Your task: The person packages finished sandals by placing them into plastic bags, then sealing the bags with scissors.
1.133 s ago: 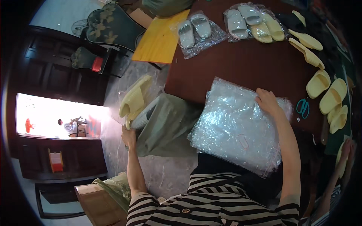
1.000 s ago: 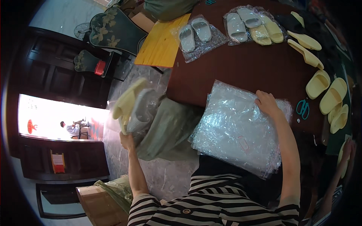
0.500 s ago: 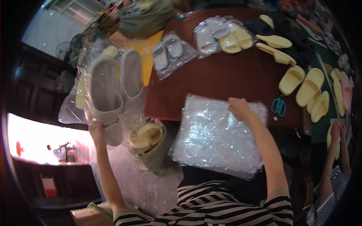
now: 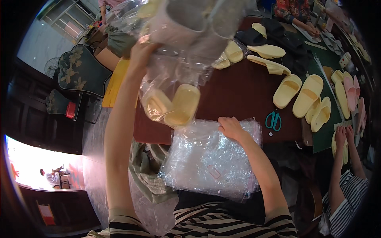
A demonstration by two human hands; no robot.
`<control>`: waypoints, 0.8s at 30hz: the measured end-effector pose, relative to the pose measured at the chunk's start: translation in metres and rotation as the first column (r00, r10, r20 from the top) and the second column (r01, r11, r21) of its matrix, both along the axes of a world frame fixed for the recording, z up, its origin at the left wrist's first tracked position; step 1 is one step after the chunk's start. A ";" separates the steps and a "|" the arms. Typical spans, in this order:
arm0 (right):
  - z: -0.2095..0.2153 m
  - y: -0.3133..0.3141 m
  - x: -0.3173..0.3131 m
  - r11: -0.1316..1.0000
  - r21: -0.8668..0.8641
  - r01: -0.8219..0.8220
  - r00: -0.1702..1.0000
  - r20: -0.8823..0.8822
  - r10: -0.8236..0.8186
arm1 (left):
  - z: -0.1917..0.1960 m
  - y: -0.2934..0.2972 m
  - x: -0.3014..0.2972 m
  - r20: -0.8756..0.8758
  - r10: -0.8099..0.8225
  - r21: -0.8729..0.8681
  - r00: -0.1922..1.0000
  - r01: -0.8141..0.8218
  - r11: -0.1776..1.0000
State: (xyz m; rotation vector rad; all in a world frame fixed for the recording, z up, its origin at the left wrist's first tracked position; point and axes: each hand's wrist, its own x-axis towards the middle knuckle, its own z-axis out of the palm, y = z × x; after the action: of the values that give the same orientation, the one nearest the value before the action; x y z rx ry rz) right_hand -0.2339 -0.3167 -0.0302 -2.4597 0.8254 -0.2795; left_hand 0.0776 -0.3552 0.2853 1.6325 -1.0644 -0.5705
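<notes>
While left hand grips bagged slippers aloft, right hand presses flat, fingers together, on bag stack at table's near edge; lowering needs care.

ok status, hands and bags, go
Left hand raised, gripping bagged slippers. Right hand flat on bag stack. Scissors and loose slippers lie on table beyond.
</notes>
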 end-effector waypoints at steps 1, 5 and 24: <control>0.000 0.000 -0.003 1.000 -0.005 0.012 1.000 -0.008 -0.012 | -0.008 -0.019 -0.017 0.029 -0.076 -0.011 0.997 0.076 0.997; 0.000 0.001 -0.008 0.999 0.031 0.041 0.999 0.011 -0.041 | -0.053 -0.080 -0.051 0.082 -0.251 0.131 0.965 0.239 0.962; 0.004 -0.002 0.003 1.000 0.029 -0.007 1.000 -0.012 0.007 | -0.229 0.161 -0.066 0.876 -0.405 0.345 0.262 0.246 0.906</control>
State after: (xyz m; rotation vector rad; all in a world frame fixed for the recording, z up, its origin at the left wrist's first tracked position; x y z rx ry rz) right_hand -0.2311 -0.3182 -0.0266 -2.4394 0.8199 -0.2493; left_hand 0.0119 -0.1941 0.0566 1.8758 -2.3459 0.1877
